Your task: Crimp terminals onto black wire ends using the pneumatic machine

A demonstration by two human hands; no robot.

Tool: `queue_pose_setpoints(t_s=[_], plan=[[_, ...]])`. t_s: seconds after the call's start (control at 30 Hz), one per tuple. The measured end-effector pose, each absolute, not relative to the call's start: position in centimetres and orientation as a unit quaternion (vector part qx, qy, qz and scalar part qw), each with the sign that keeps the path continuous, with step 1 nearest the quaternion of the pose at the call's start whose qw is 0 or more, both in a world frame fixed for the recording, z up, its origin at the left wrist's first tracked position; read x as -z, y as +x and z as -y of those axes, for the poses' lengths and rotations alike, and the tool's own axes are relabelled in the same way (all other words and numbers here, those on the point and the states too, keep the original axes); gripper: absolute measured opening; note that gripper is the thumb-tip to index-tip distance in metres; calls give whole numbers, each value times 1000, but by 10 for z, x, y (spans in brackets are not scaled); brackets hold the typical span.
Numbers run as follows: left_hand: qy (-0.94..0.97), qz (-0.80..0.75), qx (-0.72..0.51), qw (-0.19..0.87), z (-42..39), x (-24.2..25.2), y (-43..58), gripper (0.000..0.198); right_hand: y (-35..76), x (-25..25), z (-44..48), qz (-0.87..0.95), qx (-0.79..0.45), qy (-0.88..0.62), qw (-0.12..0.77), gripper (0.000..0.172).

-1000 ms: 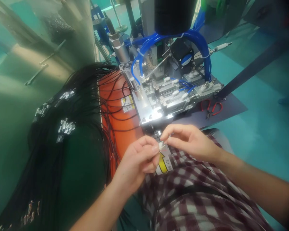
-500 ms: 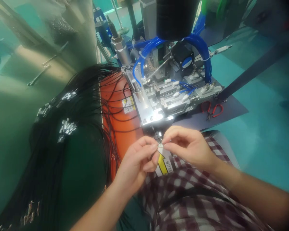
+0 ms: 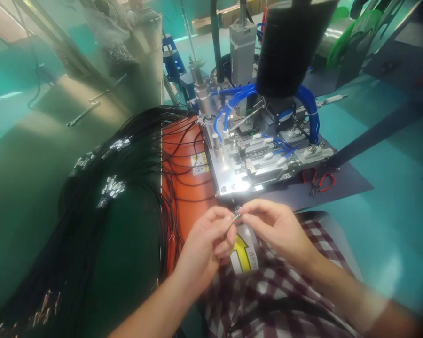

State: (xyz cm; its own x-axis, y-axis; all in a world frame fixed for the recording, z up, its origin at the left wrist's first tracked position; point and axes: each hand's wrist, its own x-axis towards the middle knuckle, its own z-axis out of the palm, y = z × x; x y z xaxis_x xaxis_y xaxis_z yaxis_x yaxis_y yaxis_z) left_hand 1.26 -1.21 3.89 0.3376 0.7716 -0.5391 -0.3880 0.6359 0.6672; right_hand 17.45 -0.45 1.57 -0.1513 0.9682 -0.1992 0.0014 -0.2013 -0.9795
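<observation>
My left hand [image 3: 207, 244] is closed in a pinch around a cable, whose thin pale wire end [image 3: 236, 218] sticks out past the thumb. Facing it, my right hand [image 3: 277, 227] pinches the tip of that wire end between thumb and forefinger. Both hands are held in front of my lap, just before the near edge of a metal machine [image 3: 239, 180]. The rest of the held cable is hidden by my left fingers. Below the fingertips shows a white label with a yellow arrow [image 3: 242, 253].
Black cables [image 3: 137, 117] with shiny metal ends [image 3: 113, 188] lie to the left, some crossing an orange surface [image 3: 186, 188]. Bare copper ends [image 3: 45, 310] show at lower left. Red-handled pliers [image 3: 317, 182] lie right of the machine. Behind stands a green-rimmed spool [image 3: 359, 33].
My view has shifted, so the machine and cables appear lower and further right. The wire strands between my fingertips looked spread before and now form one narrow end. Both hands keep their pinch.
</observation>
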Motion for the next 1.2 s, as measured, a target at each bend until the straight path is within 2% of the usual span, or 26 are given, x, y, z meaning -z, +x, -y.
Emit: queue_pose_setpoints(t_s=[0.23,0.37,0.63,1.2], plan=[[209,-412,-369,807,13,-33,8,9,175,-22,-4,443,-678,-459,366,26],[208,-405,-359,815,12,-33,8,10,178,-21,-7,457,-691,-437,351,28],[217,-403,-339,822,10,-37,8,11,182,-18,-4,523,-649,-428,349,19],[227,-384,-352,823,13,-38,12,12,180,-24,-4,452,-708,-420,344,14]])
